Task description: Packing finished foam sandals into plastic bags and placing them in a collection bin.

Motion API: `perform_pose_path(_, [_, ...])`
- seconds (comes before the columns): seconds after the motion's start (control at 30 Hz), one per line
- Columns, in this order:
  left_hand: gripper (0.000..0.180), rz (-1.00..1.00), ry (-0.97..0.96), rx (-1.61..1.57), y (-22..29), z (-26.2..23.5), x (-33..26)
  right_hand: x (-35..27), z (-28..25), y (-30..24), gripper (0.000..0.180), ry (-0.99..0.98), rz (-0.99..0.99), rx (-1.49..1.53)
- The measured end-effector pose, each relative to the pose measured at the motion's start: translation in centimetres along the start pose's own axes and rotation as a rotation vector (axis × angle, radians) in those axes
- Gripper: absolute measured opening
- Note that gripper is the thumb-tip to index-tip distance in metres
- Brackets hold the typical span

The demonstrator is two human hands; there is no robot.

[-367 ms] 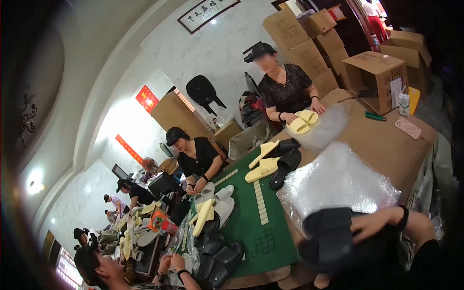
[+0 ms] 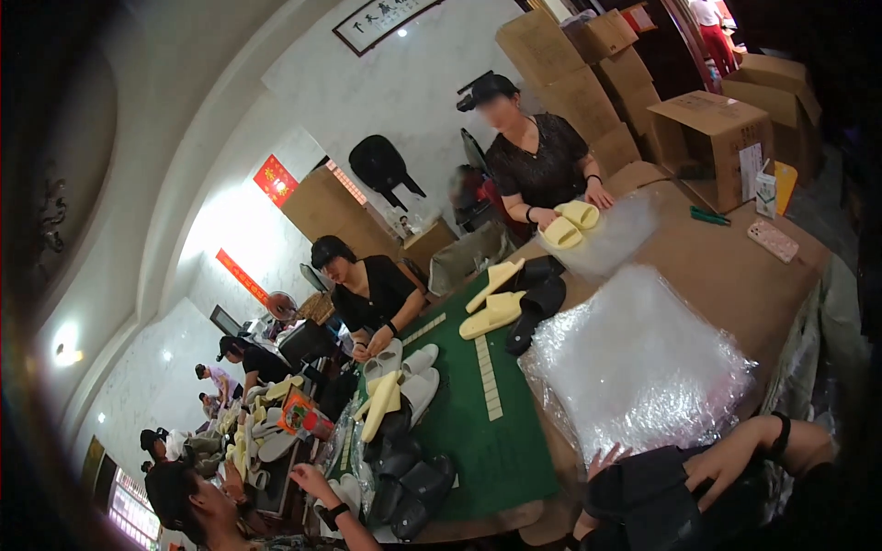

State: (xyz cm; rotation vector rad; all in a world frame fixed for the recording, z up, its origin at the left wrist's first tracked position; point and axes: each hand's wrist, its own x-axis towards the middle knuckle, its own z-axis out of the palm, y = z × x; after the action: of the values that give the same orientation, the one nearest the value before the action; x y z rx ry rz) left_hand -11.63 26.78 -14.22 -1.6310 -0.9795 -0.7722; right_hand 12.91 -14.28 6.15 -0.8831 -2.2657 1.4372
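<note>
1. Nearest, at the lower edge: right hand (image 2: 726,464) lies spread on top of a black slipper (image 2: 648,491), fingers curled over its upper, pressing rather than clamping. Left hand (image 2: 602,459) is mostly hidden behind the slipper; only fingertips show, closure cannot be told.
2. The slipper sits just below the stack of clear plastic bags (image 2: 643,367), touching its near edge.
3. Risk, as I judge it: the bags look slick and loosely piled, so a sideways nudge from the slipper could slide the top ones off the tabletop (image 2: 735,275).
4. Left of the bags: green mat (image 2: 478,432) with yellow slippers (image 2: 491,308) and black ones, crowding that side.
5. Beyond the bags: a pink phone (image 2: 774,241), a green pen, an open cardboard box (image 2: 712,138).
6. Farther beyond the bags: a co-worker in black handles a yellow pair (image 2: 570,225).
</note>
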Motion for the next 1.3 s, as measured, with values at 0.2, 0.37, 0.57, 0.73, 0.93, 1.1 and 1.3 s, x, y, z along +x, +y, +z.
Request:
perform_pose_path(0.2, [0.014, -0.220, -0.797, -1.319, 4.5, -26.9, 6.6, -1.0, -0.3, -1.5, 0.025, 0.104, -0.331, 0.108])
perform_pose_path(0.37, [0.006, -0.528, -0.430, -1.609, 4.9, -27.9, 9.5, -1.0, -0.8, -3.2, 0.027, 0.130, -0.327, 0.104])
perform_pose_path(0.57, [0.007, -0.818, -0.468, -1.879, 4.8, -27.8, 8.9, -2.4, 1.0, -1.4, 0.036, 0.269, -0.130, -0.053])
perform_pose_path(0.73, [0.011, -0.932, -0.438, -1.877, 3.6, -29.7, 10.6, -4.2, -0.5, -4.3, 0.047, 0.359, 0.142, -0.201])
perform_pose_path(0.93, [0.009, -0.449, -0.707, -1.809, 2.6, -29.6, 10.6, -5.9, -0.2, -4.8, 0.045, 0.371, 0.234, -0.303])
perform_pose_path(1.1, [0.053, 0.203, -0.694, -1.679, 2.7, -29.2, 11.5, -5.3, -0.6, -5.8, 0.043, 0.368, 0.138, -0.109])
perform_pose_path(1.3, [0.044, 0.187, -0.614, -1.626, 4.7, -28.7, 9.5, -6.1, 1.5, -4.6, 0.047, 0.283, 0.241, -0.085])
